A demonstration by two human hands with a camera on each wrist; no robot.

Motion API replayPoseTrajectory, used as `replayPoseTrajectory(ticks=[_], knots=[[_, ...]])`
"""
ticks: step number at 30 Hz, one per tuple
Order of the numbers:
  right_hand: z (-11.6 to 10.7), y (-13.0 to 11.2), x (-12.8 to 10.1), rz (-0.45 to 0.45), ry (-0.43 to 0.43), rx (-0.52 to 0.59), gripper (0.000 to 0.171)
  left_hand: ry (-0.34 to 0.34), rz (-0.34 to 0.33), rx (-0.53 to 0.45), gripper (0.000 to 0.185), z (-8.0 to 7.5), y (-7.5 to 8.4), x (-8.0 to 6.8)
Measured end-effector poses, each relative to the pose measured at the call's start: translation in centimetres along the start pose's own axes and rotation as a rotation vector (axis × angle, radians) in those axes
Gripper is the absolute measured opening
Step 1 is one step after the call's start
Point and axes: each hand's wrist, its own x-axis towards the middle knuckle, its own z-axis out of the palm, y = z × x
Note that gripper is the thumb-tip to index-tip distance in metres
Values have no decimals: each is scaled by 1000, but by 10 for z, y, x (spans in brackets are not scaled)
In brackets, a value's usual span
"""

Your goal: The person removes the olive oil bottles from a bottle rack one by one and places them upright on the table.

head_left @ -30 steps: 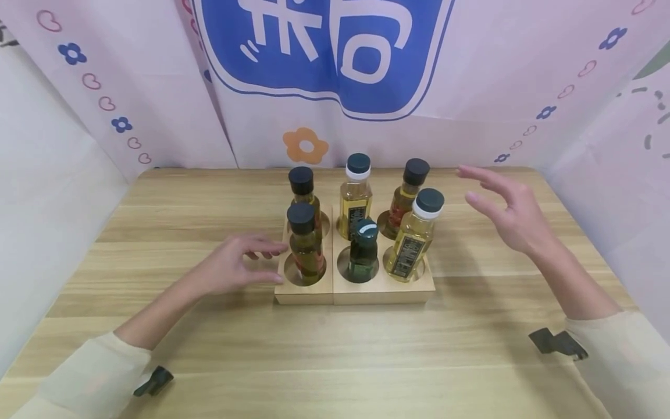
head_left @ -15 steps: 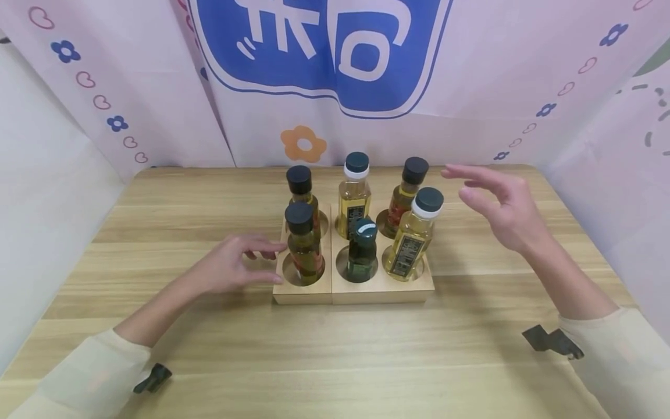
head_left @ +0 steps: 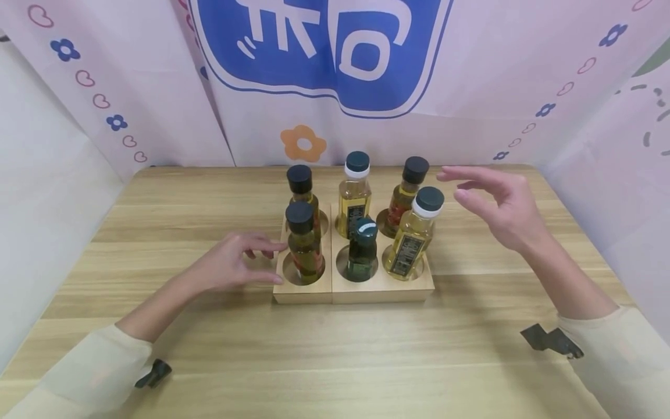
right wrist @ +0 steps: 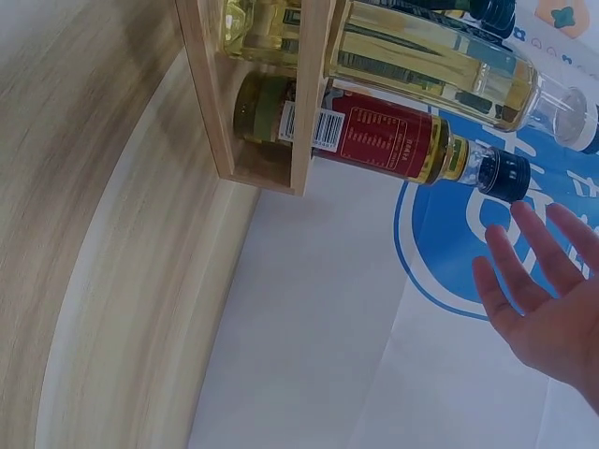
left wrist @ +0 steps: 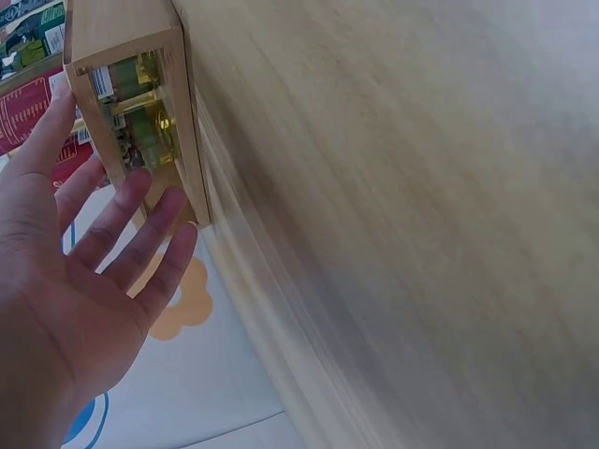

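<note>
A wooden rack [head_left: 382,289] holds several small oil bottles in two rows. My left hand [head_left: 246,260] lies open on the table, its fingertips at the rack's left side beside the front-left amber bottle [head_left: 303,244]. In the left wrist view the spread fingers [left wrist: 140,224] reach the rack's side wall [left wrist: 182,122]. My right hand [head_left: 487,195] hovers open in the air, just right of the back-right reddish bottle [head_left: 410,189] and the front-right pale yellow bottle [head_left: 415,235], holding nothing. The right wrist view shows that open hand [right wrist: 543,299] apart from the red-labelled bottle [right wrist: 393,136].
The rack stands mid-table on a light wooden tabletop [head_left: 335,349]. A pink and blue printed cloth [head_left: 324,87] closes the back and sides. Black clips sit at both sleeves [head_left: 549,340] [head_left: 152,372]. A dark green bottle [head_left: 362,250] stands front middle.
My right hand has drifted slightly left and nearer the right-hand bottles. The left hand and the bottles have stayed put.
</note>
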Motion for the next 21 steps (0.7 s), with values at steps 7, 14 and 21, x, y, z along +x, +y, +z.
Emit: replayPoseTrajectory(ticks=[7,14,21], knots=[[2,-4,0,-22,-10,-12,33,23,23,3,56,0,-1,3],[4,-6,0,-50,3,-7,33,48,23,-41,50,1,-2,4],[6,-9,0,-91,5,22,33,79,56,-89,38,3,-3,5]])
